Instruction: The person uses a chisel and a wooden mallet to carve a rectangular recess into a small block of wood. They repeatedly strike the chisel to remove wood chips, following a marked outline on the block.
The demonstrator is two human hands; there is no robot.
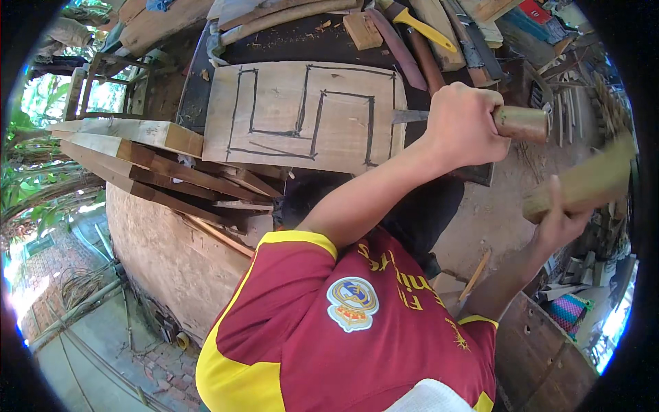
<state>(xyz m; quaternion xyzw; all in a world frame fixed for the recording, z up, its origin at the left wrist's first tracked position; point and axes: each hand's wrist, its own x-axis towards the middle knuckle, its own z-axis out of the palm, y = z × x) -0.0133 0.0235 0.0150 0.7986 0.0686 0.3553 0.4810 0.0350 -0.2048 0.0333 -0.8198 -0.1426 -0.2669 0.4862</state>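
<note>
My left hand is wrapped round a chisel, whose wooden handle sticks out to the right of the fist. The metal chisel blade lies level and points left, its tip at the right end of a pale wooden board. Thick black lines on that board mark out a winding, blocky shape. Off to the right, my right hand grips a chunky wooden block, tilted and smeared by motion. A gap separates the block from the chisel handle's end.
Several pointed timbers jut out left of the board. Along the back of the dark bench lie a hammer, a yellow-handled tool, a small wood block and more tools. Wood pieces crowd the right side.
</note>
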